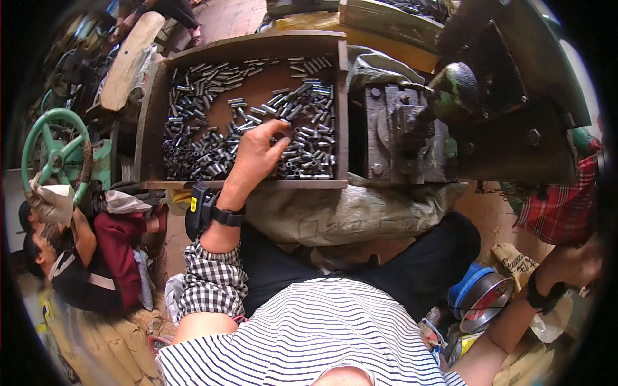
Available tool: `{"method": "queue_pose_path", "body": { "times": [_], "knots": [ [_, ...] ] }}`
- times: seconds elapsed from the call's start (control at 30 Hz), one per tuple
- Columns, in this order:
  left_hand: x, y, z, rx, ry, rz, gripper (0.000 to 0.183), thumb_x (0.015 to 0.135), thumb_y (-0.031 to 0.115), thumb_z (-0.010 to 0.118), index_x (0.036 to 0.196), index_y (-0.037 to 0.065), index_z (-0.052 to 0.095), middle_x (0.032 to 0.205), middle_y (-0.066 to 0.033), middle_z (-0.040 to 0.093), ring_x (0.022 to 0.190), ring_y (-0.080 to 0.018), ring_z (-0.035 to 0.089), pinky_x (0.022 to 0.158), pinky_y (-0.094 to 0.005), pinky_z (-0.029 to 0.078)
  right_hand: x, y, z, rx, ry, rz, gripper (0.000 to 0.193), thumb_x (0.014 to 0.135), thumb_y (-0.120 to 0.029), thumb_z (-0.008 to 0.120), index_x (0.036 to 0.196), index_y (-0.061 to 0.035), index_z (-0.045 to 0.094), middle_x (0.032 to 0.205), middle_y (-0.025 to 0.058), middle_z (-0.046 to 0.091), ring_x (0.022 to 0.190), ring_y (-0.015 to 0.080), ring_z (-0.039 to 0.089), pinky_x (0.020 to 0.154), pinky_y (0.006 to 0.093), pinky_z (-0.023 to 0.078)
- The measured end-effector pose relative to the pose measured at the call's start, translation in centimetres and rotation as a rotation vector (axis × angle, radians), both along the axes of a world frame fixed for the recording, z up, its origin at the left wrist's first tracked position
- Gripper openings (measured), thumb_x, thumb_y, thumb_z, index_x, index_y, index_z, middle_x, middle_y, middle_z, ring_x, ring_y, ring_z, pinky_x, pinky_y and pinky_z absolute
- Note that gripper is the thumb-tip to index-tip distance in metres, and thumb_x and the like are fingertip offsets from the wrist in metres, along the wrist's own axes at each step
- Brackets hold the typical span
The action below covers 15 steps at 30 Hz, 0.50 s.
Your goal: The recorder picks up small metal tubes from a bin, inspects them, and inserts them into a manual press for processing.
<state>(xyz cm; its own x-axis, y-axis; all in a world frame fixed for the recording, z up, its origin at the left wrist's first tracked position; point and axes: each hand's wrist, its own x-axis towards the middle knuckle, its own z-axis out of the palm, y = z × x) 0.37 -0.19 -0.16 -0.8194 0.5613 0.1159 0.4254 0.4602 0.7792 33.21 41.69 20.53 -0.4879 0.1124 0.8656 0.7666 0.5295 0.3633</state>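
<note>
My left hand (257,151) reaches over a shallow wooden tray (251,43) that holds a great many short metal tubes (212,154). Its thumb and forefinger curve toward each other among the tubes at the tray's right half; whatever is between the tips is too small to make out. Far to the right, my right hand (576,264) is beside a red plaid cloth (560,202), close to the picture's rim. Its fingers are blurred and partly lost in the dark edge, so its grip cannot be read.
A dark, greasy machine (412,135) stands right of the tray. A sack (360,215) lies below the tray's near edge. At left are a green handwheel (56,151) and another person (90,257). A metal bowl (486,299) sits by my right forearm.
</note>
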Motion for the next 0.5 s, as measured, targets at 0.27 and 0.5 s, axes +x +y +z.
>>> {"method": "queue_pose_path", "body": {
  "times": [0.27,0.5],
  "knots": [
    [0.6,-2.3,-0.5,-0.383,0.273,-0.1,0.017,0.078,0.017,0.065,0.092,0.008,0.061,0.089,-0.012,0.058,0.08,-0.0325,0.06,0.07,-0.0406,0.049,-16.6,-22.2,-10.9,-0.811,-0.368,1.307,0.029,0.063,-0.001,0.068,0.091,-0.0033,0.061,0.098,0.0091,0.06,0.092,0.0292,0.058,0.079,0.041,0.046],
    [-0.4,-1.7,-1.1,-0.514,0.249,-0.176,0.016,0.078,0.021,0.064,0.081,0.006,0.06,0.083,-0.0136,0.057,0.079,-0.0334,0.061,0.067,-0.0429,0.051,-29.0,-24.2,-19.2,-0.749,-0.587,1.164,0.008,0.073,-0.006,0.057,0.081,-0.007,0.057,0.085,0.0083,0.057,0.084,0.0261,0.056,0.072,0.0374,0.044]
  ]
}}
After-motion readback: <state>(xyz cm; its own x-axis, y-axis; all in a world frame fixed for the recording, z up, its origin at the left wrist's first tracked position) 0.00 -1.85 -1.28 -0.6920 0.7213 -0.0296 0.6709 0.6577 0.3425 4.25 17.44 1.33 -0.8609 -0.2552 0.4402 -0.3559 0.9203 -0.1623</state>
